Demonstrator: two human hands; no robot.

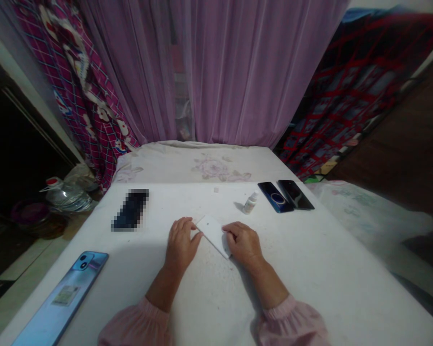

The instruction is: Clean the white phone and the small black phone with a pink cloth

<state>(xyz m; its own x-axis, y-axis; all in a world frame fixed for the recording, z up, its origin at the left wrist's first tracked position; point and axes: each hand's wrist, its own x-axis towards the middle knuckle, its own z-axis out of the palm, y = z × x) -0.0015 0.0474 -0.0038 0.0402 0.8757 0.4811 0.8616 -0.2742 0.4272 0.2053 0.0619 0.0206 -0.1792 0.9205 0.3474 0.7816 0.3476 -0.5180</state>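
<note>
A flat white phone (212, 234) with a small dark dot near its far end lies slanted on the white table, between my two hands. The thumb and forefinger of my left hand (181, 244) hold its left edge near the far corner. Curled over its right edge is my right hand (244, 243), fingers bent in against it. The undersides of the right fingertips are hidden. A small white bottle (250, 203) stands just beyond my right hand.
Two dark phones (276, 197) lie side by side at the back right. A pixelated dark object (130, 210) lies at the left. Near the left edge is a large light-blue phone (63, 300). A floral cloth (216, 166) and purple curtains (245, 72) are behind.
</note>
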